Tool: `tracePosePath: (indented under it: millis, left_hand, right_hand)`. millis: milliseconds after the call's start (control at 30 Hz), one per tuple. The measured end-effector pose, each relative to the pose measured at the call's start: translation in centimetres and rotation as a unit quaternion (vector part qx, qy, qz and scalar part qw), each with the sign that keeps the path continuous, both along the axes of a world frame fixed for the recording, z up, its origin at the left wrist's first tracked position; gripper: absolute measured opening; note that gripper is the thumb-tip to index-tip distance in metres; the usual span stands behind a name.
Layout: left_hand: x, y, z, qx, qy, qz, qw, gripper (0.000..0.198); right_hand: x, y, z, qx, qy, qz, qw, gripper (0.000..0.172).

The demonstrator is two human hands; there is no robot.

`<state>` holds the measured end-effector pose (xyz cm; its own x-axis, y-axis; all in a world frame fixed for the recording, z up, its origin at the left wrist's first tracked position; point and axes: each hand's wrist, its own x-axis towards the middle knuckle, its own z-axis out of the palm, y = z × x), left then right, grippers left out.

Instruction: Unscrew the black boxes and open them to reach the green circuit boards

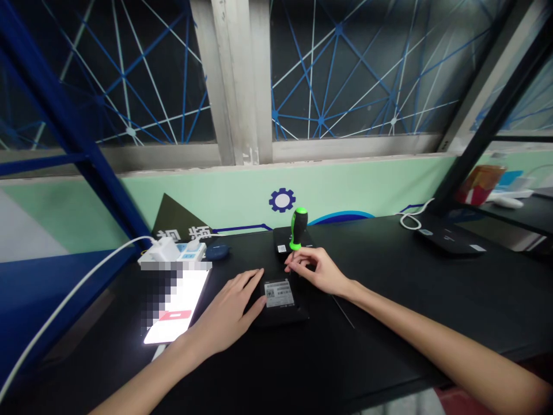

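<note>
A small black box (280, 300) with a white label lies on the black table (389, 300). My left hand (228, 314) lies flat on its left edge, fingers stretched out. My right hand (317, 270) pinches the shaft of a screwdriver with a green and black handle (298, 228). The screwdriver stands upright with its tip at the box's far right corner. A second black box (285, 241) lies just behind the handle.
A lit phone (175, 314) lies left of my left hand, beside a white power strip (173, 253) with a plugged charger and white cable. A dark oval object (217, 251) sits near the strip. Another black device (449, 239) with a white cable lies far right.
</note>
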<state>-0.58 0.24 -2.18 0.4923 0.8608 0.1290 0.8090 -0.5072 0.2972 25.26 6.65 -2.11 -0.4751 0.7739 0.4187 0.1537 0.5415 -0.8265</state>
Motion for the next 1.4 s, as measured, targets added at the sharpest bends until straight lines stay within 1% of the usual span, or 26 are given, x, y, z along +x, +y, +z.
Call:
tracePosePath:
  millis: [200,300,400,567,667,733,800,900,1033,1100,1167,1233,1400]
  left_hand:
    - [0.2,0.0,-0.1,0.005,0.002,0.001,1.0,0.057]
    - [0.3,0.0,0.0,-0.011,0.011,0.009,1.0,0.057]
    - [0.3,0.0,0.2,-0.017,0.015,0.014,1.0,0.057]
    - [0.3,-0.1,0.4,-0.016,0.011,0.013,1.0,0.057]
    - [0.2,-0.1,0.4,-0.015,0.009,0.006,1.0,0.057]
    - [0.1,-0.1,0.5,-0.015,0.01,0.001,1.0,0.057]
    - [0.0,-0.1,0.5,-0.012,0.014,-0.003,1.0,0.057]
    - [0.0,-0.1,0.6,-0.006,0.016,-0.007,1.0,0.057]
    - [0.1,-0.2,0.7,-0.004,0.017,-0.005,1.0,0.058]
    - [0.2,-0.3,0.8,-0.006,0.015,-0.008,1.0,0.058]
    - [0.1,-0.3,0.8,-0.005,0.011,-0.012,1.0,0.058]
    - [0.1,-0.3,0.9,-0.007,0.01,-0.012,1.0,0.057]
    - [0.0,-0.4,0.9,-0.007,0.007,-0.013,1.0,0.057]
  right_hand:
    - [-0.1,-0.2,-0.8,-0.01,0.019,0.006,1.0,0.024]
    - [-0.4,-0.1,-1.0,0.014,0.012,-0.024,1.0,0.021]
    - [-0.8,0.0,-1.1,0.041,0.001,-0.063,0.997,0.023]
    - [-0.9,-0.1,-0.9,0.054,-0.005,-0.064,0.996,0.029]
    - [-0.8,-0.3,-0.7,0.055,0.0,-0.051,0.997,0.026]
    - [-0.6,-0.5,-0.5,0.038,0.011,-0.026,0.999,0.024]
    - [-0.4,-0.6,-0.5,0.014,0.022,0.002,1.0,0.027]
    - [-0.3,-0.4,-0.7,-0.01,0.034,0.011,0.999,0.028]
    - [-0.6,-0.1,-1.2,-0.021,0.048,-0.048,0.997,0.027]
    - [-0.8,0.0,-1.3,-0.011,0.043,-0.076,0.996,0.029]
    - [-0.9,-0.1,-1.2,0.007,0.031,-0.083,0.996,0.029]
    - [-0.9,-0.3,-1.0,0.021,0.023,-0.071,0.997,0.028]
    - [-0.4,-0.7,-0.5,0.003,0.034,0.01,0.999,0.029]
